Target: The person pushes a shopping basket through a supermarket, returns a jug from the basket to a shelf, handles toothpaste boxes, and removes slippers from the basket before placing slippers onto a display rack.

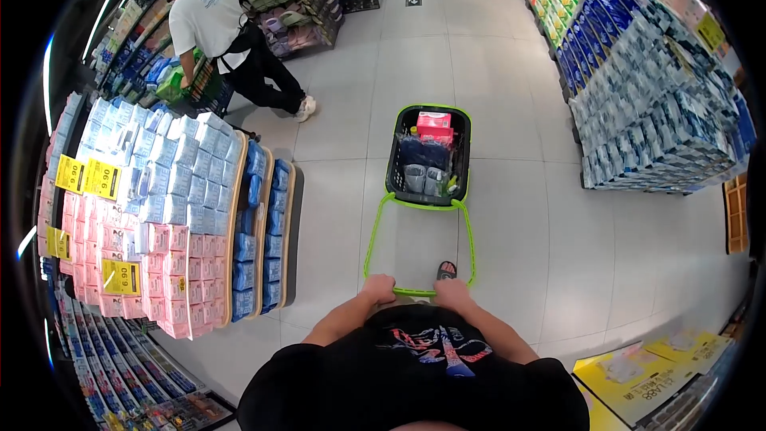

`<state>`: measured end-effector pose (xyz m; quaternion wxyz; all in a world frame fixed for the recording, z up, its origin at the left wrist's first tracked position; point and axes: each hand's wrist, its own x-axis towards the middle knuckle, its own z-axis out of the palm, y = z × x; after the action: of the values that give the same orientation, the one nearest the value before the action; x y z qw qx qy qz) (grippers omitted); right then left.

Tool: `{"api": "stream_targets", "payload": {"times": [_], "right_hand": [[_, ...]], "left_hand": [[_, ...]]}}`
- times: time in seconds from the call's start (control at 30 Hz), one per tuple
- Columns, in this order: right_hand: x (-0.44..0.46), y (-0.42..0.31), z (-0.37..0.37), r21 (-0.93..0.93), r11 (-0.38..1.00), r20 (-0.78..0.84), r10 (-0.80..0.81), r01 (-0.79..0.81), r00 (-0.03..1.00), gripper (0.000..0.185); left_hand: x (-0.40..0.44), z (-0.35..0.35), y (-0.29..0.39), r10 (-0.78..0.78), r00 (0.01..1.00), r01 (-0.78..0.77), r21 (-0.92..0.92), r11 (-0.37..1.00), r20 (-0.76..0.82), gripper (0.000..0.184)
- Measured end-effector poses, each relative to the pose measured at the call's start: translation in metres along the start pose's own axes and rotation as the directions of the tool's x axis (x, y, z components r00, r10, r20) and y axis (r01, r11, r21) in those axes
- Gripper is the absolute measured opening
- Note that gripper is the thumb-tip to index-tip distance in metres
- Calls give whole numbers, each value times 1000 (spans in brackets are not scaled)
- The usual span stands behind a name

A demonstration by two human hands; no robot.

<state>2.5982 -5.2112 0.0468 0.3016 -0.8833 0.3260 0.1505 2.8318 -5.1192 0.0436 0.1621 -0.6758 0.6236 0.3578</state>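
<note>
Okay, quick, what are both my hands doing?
Left hand: closed on the green handle.
Right hand: closed on the same handle.

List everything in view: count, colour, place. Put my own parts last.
Basket: one, black, lime rim, mid-floor
Handle: one, lime, from basket to hands
Boxes: at least two, pink-red, in basket
Slippers: two, grey, in basket
Other person: one, white shirt, black trousers, upper left
Packs: many, light blue, pink and blue, left display
Price signs: at least four, yellow, left display
Stacks: many packs, mostly blue and white, right
Floor sign: one, black and white, top
Floor: one, grey tiles
Left hand: one, bare, on handle
Right hand: one, bare, on handle
</note>
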Motion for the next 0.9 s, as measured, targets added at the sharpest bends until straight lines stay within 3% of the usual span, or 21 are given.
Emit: {"api": "stream_targets", "payload": {"times": [0.03,0.1,0.2,0.4,0.63,0.8,0.9], "right_hand": [[11,8,-7,0,1000,19,-7,7,1000,23],[38,27,-21,-59,996,-164,-70,61,984,23],[70,47,-59,31,999,-60,-10,11,998,24],[131,96,-126,3,999,19,37,-37,999,27],[245,153,-243,-23,996,32,88,-87,996,22],[339,174,-300,-52,995,-61,83,-86,995,19],[381,192,-335,34,993,-118,117,-114,986,19]], "left_hand": [[6,-16,2,-9,1000,9,-15,1000,11,26],[30,-53,3,-53,998,53,11,999,-16,26],[66,-86,-2,-42,999,43,16,999,-23,25],[149,-132,-11,34,996,-34,2,999,-81,24],[260,-258,-33,101,979,-114,-62,992,-175,23],[333,-338,-77,90,976,-107,-80,991,-200,19],[372,-392,-101,92,971,-105,-48,993,-222,17]]}}
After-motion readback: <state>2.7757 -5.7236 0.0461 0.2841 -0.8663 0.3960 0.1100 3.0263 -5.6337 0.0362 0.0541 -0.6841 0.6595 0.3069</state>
